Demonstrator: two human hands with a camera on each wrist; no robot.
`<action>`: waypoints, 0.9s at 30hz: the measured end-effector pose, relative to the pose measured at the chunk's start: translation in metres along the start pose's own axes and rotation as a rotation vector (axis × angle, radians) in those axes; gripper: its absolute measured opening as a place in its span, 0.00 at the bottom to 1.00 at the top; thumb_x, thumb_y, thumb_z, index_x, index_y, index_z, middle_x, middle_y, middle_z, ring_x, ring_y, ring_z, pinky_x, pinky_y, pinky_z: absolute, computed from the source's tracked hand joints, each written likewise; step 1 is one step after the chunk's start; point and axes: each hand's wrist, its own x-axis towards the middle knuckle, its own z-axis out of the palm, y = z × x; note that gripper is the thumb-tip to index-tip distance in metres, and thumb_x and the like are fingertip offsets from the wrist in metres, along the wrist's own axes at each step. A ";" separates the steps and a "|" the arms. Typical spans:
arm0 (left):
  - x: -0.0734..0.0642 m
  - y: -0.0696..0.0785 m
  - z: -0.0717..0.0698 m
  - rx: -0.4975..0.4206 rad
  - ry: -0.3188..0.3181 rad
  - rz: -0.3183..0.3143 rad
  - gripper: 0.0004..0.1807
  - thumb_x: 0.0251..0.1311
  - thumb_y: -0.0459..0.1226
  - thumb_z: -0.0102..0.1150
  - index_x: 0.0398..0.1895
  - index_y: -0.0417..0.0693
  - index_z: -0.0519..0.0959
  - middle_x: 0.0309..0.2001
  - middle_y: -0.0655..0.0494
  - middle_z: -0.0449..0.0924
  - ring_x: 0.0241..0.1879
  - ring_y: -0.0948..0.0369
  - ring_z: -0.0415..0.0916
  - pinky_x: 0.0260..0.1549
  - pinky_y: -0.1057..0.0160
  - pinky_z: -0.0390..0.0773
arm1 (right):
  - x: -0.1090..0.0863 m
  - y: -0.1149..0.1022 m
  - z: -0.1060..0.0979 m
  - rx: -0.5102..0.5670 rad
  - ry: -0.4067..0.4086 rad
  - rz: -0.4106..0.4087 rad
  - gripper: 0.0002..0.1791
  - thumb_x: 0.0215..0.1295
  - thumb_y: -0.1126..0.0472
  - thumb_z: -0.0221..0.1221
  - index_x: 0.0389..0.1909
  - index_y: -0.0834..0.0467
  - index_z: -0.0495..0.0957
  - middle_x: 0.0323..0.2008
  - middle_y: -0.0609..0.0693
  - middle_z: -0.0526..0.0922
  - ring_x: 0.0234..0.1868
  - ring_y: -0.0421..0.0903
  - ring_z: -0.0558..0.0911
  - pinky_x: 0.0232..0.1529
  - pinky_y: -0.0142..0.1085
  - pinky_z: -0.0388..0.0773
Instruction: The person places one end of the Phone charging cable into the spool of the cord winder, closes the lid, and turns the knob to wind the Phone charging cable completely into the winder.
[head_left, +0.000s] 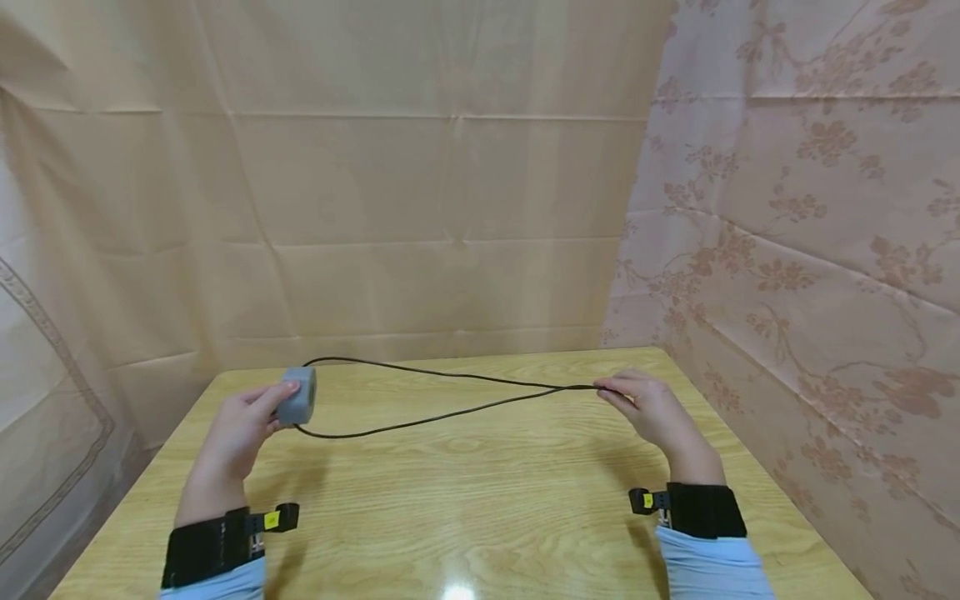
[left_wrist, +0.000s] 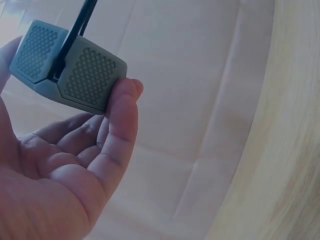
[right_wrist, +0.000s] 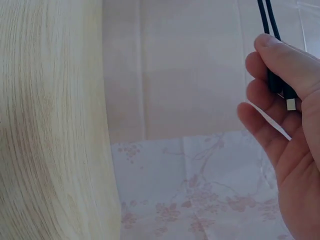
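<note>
My left hand [head_left: 238, 432] pinches a small grey-blue block [head_left: 298, 397] between thumb and fingers above the table's left side. Dimpled panels cover two of the block's faces in the left wrist view, and a black cable [left_wrist: 75, 35] runs through the groove between them. From the block, two strands of the black cable [head_left: 427, 372] stretch across to the right and come together. There my right hand [head_left: 654, 410] pinches both strands. A USB-C-like metal plug tip [right_wrist: 291, 104] shows below the thumb in the right wrist view; a second black end beside it is partly hidden by fingers.
Beneath both hands lies a light wood-grain table [head_left: 465, 492]. A beige curtain [head_left: 420, 183] hangs behind its far edge, and a floral cloth [head_left: 795, 250] borders it on the right. Black bands with small cameras wrap both wrists.
</note>
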 end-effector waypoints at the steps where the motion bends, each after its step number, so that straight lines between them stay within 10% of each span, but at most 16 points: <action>1: 0.000 0.000 0.000 -0.006 0.000 0.003 0.45 0.74 0.57 0.51 0.73 0.24 0.60 0.69 0.31 0.62 0.50 0.68 0.72 0.62 0.55 0.71 | 0.000 0.000 0.000 -0.017 0.020 -0.019 0.11 0.64 0.70 0.67 0.47 0.61 0.88 0.38 0.49 0.86 0.39 0.49 0.84 0.38 0.45 0.83; 6: 0.001 -0.002 0.002 -0.031 -0.001 0.023 0.45 0.74 0.56 0.51 0.71 0.22 0.60 0.69 0.29 0.61 0.56 0.55 0.72 0.45 0.74 0.76 | 0.001 0.004 0.002 -0.066 0.091 -0.106 0.12 0.59 0.72 0.69 0.45 0.62 0.88 0.36 0.50 0.86 0.39 0.50 0.83 0.38 0.46 0.83; 18: 0.000 -0.001 0.005 -0.031 0.011 0.014 0.47 0.73 0.57 0.52 0.72 0.21 0.58 0.68 0.27 0.63 0.53 0.57 0.74 0.43 0.71 0.79 | 0.001 0.003 0.003 -0.087 0.106 -0.136 0.14 0.55 0.73 0.71 0.44 0.61 0.89 0.35 0.49 0.85 0.38 0.49 0.83 0.36 0.44 0.82; 27: 0.001 0.003 0.010 -0.006 -0.006 0.028 0.43 0.73 0.56 0.55 0.68 0.21 0.64 0.59 0.32 0.71 0.44 0.62 0.77 0.42 0.65 0.82 | -0.001 -0.001 0.005 -0.010 -0.111 0.082 0.10 0.66 0.64 0.67 0.46 0.56 0.89 0.37 0.45 0.85 0.40 0.48 0.82 0.38 0.44 0.81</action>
